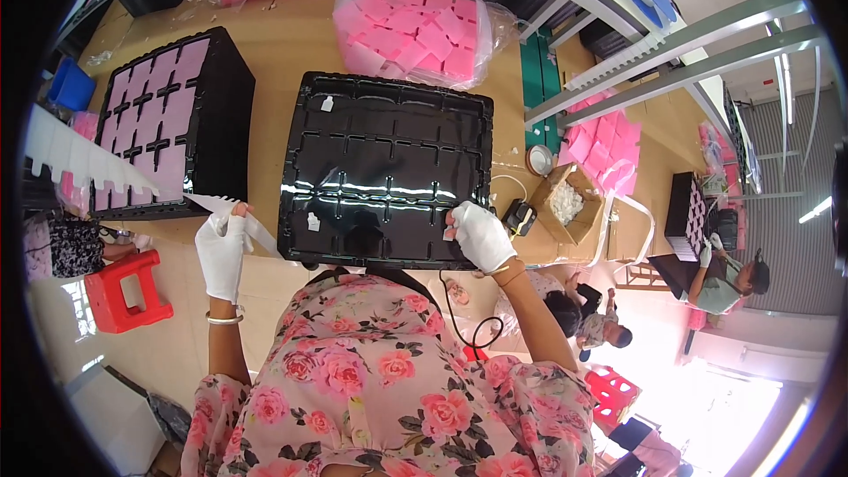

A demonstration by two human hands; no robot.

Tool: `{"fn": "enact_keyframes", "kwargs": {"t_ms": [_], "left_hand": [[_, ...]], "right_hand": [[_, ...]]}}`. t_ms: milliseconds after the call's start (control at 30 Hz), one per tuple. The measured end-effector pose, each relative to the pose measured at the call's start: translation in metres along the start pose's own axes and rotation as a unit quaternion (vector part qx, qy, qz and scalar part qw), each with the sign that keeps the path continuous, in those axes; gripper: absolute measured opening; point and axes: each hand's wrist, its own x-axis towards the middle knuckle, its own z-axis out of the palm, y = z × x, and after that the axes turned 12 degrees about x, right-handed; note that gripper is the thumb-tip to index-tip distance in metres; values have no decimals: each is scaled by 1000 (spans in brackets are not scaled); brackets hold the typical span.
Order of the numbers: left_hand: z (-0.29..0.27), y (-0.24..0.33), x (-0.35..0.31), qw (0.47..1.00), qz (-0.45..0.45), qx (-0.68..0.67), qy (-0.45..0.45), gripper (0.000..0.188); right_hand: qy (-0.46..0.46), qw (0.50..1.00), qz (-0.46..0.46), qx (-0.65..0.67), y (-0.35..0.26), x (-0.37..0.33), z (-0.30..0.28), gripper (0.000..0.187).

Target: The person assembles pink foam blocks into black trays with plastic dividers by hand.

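A glossy black plastic tray (389, 146) with a grid of compartments lies in front of me. Small white stickers (327, 104) sit at its upper left and lower left. My right hand (483, 235), in a white glove with bare fingertips, is closed at the tray's lower right. A small white sticker (448, 234) shows at those fingertips, against the tray. Left of the tray, my gloved left hand (223, 252) pinches a long white notched paper strip (97, 163), which stretches off to the left and passes in front of a stack of black trays.
The stack of black trays (230, 115) holds pink pads on top. Bagged pink pads (411, 26) lie beyond my tray. To the right are a cardboard box of white bits (565, 203), a black device (519, 217) and a metal shelf frame (662, 57). A red stool (128, 291) stands below left; people work at right.
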Motion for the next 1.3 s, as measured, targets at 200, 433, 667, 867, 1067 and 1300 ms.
{"fn": "enact_keyframes", "kwargs": {"t_ms": [200, 433, 667, 867, 1067, 1300], "left_hand": [[1, 4, 2, 1000, -9, -8, -15, 23], [-2, 10, 6, 999, 9, -26, -26, 23], [-2, 8, 8, 999, 7, -32, -41, 23], [-2, 10, 7, 999, 4, -22, -45, 23], [3, 4, 24, 999, 12, -15, -37, 23], [-18, 32, 9, 998, 29, 56, -23, 15]], "right_hand": [[-10, 999, -36, -39, -6, 3, -9, 5], [-49, 993, -49, -91, -8, 6, -8, 8], [-3, 994, -86, -72, 1, -11, 2, 4], [57, 993, -93, -55, 7, -26, 11, 5], [77, 993, -89, -1, 14, -19, 14, 7], [96, 989, -107, -25, -4, -1, 15, 2]]}}
